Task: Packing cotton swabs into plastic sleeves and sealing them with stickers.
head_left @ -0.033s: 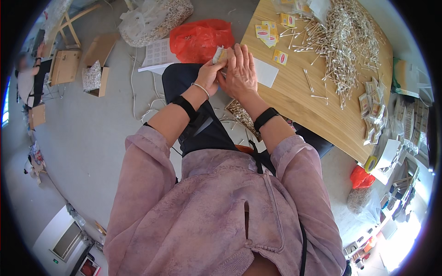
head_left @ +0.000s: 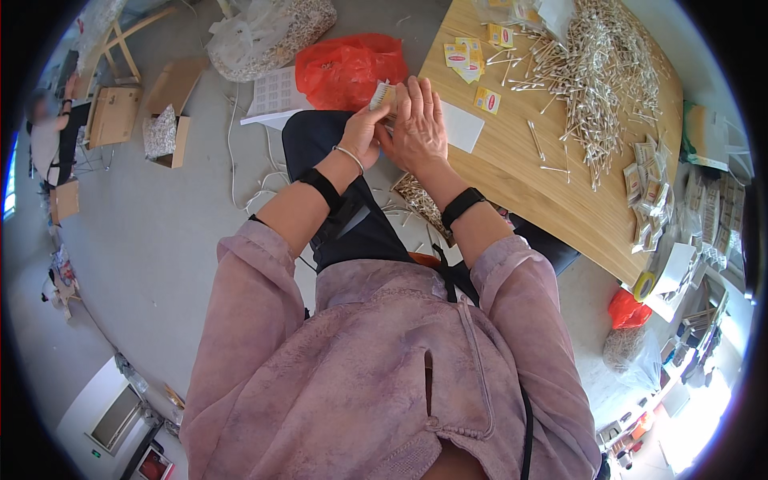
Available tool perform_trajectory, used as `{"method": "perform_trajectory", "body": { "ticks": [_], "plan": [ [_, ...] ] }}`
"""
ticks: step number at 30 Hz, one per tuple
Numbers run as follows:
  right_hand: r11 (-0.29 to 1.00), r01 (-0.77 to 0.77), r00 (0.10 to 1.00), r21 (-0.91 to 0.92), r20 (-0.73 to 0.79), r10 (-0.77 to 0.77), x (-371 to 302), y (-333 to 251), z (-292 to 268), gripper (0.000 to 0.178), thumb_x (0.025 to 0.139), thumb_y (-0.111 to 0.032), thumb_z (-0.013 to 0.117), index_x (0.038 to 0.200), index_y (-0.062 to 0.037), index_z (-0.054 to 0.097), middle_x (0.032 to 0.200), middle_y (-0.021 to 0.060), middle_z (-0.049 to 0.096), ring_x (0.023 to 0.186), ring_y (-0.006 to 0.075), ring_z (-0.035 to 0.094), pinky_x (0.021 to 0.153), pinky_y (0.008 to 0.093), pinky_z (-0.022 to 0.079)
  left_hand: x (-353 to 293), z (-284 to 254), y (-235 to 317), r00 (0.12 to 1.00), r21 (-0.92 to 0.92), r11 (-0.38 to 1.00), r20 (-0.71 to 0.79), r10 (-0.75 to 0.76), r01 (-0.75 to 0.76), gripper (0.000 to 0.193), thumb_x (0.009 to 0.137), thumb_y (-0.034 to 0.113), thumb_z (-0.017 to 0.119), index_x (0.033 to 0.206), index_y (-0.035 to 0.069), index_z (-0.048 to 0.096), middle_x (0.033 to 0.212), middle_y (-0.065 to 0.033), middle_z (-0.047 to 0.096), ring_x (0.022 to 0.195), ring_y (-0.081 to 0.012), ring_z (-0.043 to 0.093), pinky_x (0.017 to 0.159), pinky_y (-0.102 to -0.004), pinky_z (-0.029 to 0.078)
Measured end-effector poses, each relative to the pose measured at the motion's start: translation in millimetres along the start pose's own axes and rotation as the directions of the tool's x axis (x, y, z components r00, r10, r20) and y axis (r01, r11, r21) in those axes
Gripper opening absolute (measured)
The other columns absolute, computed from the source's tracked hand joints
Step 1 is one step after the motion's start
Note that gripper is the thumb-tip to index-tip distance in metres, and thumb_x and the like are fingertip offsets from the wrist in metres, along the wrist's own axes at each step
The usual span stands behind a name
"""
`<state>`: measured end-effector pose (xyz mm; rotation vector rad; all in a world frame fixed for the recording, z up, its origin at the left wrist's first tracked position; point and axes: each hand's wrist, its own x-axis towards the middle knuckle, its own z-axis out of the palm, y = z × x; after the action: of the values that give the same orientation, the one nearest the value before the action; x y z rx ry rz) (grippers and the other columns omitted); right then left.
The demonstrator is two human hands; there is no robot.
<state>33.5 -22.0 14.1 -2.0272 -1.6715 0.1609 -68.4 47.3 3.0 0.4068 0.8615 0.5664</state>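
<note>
In front of my lap, my left hand [head_left: 365, 132] is closed around a small clear packet of cotton swabs [head_left: 382, 94], whose top end sticks out above the thumb. My right hand [head_left: 418, 124] lies against the packet from the right, its fingers stretched out straight and the back of the hand facing up. Most of the packet is covered by the two hands. A white sheet or board [head_left: 462, 128] sits at the table edge, partly behind my right hand.
A big heap of loose cotton swabs [head_left: 604, 80] spreads over the wooden table [head_left: 520, 164]. Yellow cards [head_left: 486, 100] lie to its left, filled packets [head_left: 650, 188] to its right. A red plastic bag [head_left: 352, 70] is beyond my hands. Cables [head_left: 234, 160] trail across the floor.
</note>
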Motion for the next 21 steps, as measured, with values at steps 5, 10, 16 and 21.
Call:
{"method": "perform_trajectory", "body": {
  "ticks": [5,10,16,21],
  "plan": [
    [1.000,0.013,1.000,-0.025,0.018,-0.012,0,-2,0,0.079,0.079,-0.040,0.060,0.138,-0.0016,0.025,0.144,0.0221,0.028,0.138,0.0394,0.019,0.114,0.0462,0.016,3,3,-9,0.990,-0.027,0.999,-0.135,0.032,-0.036,0.023,0.084,0.021,0.069,0.103,0.009,0.063,0.096,-0.0010,0.063,0.081,-0.0125,0.056,0.072,-0.0278,0.045],
    [1.000,0.011,0.999,-0.020,0.030,-0.011,1,-4,-6,0.079,0.078,-0.038,0.061,0.139,-0.0023,0.026,0.143,0.0231,0.028,0.138,0.0399,0.020,0.114,0.0461,0.016,5,6,-14,0.992,-0.010,0.999,-0.120,0.041,-0.043,0.021,0.085,0.021,0.068,0.101,0.009,0.063,0.091,0.0003,0.062,0.079,-0.0116,0.054,0.069,-0.0264,0.044],
    [0.996,0.012,0.999,-0.085,0.046,-0.008,2,-4,-6,0.077,0.077,-0.037,0.062,0.138,-0.0030,0.030,0.142,0.0227,0.030,0.137,0.0401,0.022,0.113,0.0462,0.017,6,-2,-3,0.997,0.159,0.987,-0.080,-0.018,0.031,0.021,0.084,0.018,0.068,0.101,0.007,0.063,0.092,-0.0012,0.062,0.077,-0.0116,0.055,0.070,-0.0269,0.045],
    [0.997,-0.005,0.999,-0.077,0.039,0.008,2,-3,-2,0.074,0.082,-0.042,0.059,0.137,-0.0012,0.031,0.143,0.0209,0.031,0.138,0.0376,0.022,0.114,0.0454,0.017,6,4,15,1.000,0.316,0.949,-0.013,0.014,-0.009,0.023,0.085,0.019,0.067,0.101,0.004,0.061,0.093,-0.0035,0.063,0.082,-0.0130,0.058,0.070,-0.0285,0.046]
  ]
}}
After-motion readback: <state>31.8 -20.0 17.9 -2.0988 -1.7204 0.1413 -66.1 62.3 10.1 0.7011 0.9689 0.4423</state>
